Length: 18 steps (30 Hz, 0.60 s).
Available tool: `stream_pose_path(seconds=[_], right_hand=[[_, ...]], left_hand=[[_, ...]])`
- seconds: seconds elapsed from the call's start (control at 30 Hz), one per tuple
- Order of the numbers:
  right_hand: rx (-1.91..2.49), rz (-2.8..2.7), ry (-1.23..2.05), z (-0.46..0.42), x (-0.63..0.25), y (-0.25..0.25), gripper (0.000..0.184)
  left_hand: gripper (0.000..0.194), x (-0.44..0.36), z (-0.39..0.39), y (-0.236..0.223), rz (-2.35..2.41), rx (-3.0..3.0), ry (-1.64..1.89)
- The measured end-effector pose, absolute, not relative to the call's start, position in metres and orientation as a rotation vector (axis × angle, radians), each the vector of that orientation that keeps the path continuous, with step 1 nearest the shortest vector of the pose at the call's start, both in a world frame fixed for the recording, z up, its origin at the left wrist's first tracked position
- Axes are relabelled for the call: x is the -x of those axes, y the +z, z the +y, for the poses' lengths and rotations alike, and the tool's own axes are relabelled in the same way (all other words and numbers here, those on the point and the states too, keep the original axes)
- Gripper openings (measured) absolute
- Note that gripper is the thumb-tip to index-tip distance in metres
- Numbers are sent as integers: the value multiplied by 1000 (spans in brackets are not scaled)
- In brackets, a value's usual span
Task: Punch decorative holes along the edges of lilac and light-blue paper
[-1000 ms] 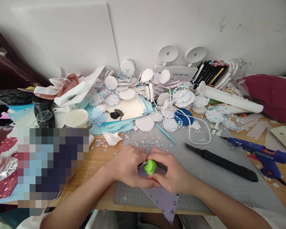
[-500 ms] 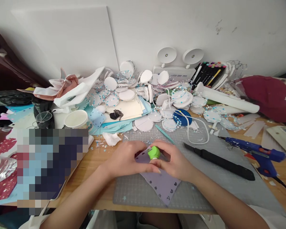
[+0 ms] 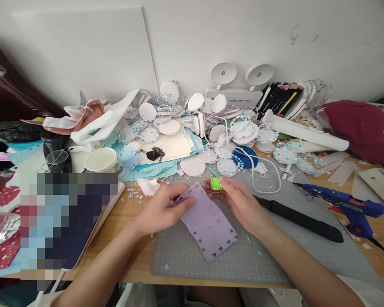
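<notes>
Pale wall (image 3: pixel 192 38) rose behind a wooden table (image 3: pixel 105 241) heaped with craft clutter, and at the near edge, over the gridded grey mat (image 3: pixel 176 261), sat the action: a lilac sheet (image 3: pixel 209 221), tilted cornerwise between the two hands! Left hand (image 3: pixel 168 207) had it pinched at the upper left edge, thumb on top; right hand (image 3: pixel 240 207) gripped a lime-green gadget (image 3: pixel 216 183) in its fingers, just off the upper right edge. Tight quarters on that side: a black-handled knife (image 3: pixel 302 219) lay right beside the right wrist, its blade end hidden by the hand, with a blue glue gun (image 3: pixel 342 202) beyond and a looped white cord (image 3: pixel 280 181) behind. Past the fingertips, crumpled tissue (image 3: pixel 148 186) and a bank of white discs (image 3: pixel 169 127) closed off the far side; keys (image 3: pixel 155 154) rested on cream paper, a paper cup (image 3: pixel 100 160) to their left. And the textures! Thin, wavy-edged lilac with dark stars and hearts along its borders, smooth rounded green, matte flat rounds strung with tiny blue bits, a soft maroon cap (image 3: pixel 355 132) far right.
</notes>
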State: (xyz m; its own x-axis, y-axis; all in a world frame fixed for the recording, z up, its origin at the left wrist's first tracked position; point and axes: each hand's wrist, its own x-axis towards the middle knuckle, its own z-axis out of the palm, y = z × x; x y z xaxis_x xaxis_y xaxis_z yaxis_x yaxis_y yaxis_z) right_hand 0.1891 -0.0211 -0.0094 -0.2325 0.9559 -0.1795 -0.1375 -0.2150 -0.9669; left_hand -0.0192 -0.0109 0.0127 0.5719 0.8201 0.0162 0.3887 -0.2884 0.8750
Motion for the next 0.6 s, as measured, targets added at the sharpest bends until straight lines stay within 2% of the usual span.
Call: stream_pose_path(seconds=[0.13,0.43,0.6], right_hand=[[1174,-1218,1490,-19,-190,-14,36],[1226,-1438,1380,-20,-193,-6,37],[1210,-1514,1396,-21,-192,0,31]], left_hand=[[23,18,-10,11,1040,-1931,455],[25,18,-10,9,1059,-1876,516],[25,18,-11,10,1076,-1838,570]])
